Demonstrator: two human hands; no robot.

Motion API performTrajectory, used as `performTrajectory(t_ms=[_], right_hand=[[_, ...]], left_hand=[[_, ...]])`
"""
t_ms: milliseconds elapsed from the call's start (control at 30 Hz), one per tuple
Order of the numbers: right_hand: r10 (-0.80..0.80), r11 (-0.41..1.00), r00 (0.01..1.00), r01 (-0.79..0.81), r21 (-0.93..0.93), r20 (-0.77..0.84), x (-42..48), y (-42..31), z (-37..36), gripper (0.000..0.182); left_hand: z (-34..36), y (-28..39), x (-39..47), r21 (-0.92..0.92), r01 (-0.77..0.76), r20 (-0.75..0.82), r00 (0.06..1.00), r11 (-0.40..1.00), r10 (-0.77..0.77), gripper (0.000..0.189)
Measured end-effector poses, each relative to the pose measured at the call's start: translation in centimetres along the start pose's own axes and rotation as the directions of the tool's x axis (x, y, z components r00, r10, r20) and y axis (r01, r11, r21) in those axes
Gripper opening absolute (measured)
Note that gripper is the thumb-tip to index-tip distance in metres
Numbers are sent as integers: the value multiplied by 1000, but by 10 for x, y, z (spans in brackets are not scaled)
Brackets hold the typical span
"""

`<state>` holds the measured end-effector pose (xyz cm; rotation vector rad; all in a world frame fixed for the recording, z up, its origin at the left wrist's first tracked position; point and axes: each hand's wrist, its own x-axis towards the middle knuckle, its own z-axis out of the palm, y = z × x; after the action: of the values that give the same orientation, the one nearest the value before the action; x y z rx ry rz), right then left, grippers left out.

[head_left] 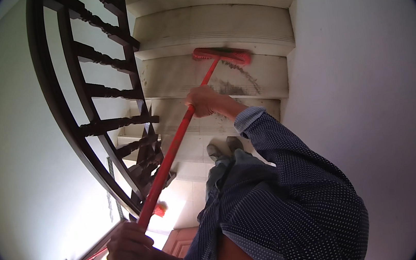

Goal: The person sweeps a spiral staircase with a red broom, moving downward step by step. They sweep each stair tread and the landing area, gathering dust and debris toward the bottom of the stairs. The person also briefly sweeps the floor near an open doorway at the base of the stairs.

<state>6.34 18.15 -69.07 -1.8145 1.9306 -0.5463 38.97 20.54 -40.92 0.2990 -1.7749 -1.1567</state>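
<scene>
A red push broom [168, 156] slants across the view, its bristled head [222, 55] against a stair tread close to the riser above. My left hand [129, 250] grips the upper end of the handle at the lower left. Further down the handle, nearer the head, my right hand [204, 101] is closed around it. Dark dirt [232, 88] is smeared on the tread just below the broom head, with a thin curved trail of debris beside it. My shoes [215, 150] rest on a lower step.
Pale stairs [213, 18] rise ahead between a dark wooden balustrade [60, 97] on the left and a white wall [358, 84] on the right. Below are a wooden door [176, 240], a red brush head [159, 209] and a second red pole [87, 259] near the doorway.
</scene>
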Motion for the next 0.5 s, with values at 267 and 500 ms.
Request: performTrajectory(t_ms=[267, 500], right_hand=[[-13, 991, 1000, 15, 134, -20, -44, -1, 33, 11], [-11, 998, 997, 15, 55, -79, -48, 11, 7, 9]], left_hand=[[51, 49, 8, 361, -144, 116, 987, 921, 108, 27], [25, 59, 19, 214, -126, 383, 923, 969, 36, 29]])
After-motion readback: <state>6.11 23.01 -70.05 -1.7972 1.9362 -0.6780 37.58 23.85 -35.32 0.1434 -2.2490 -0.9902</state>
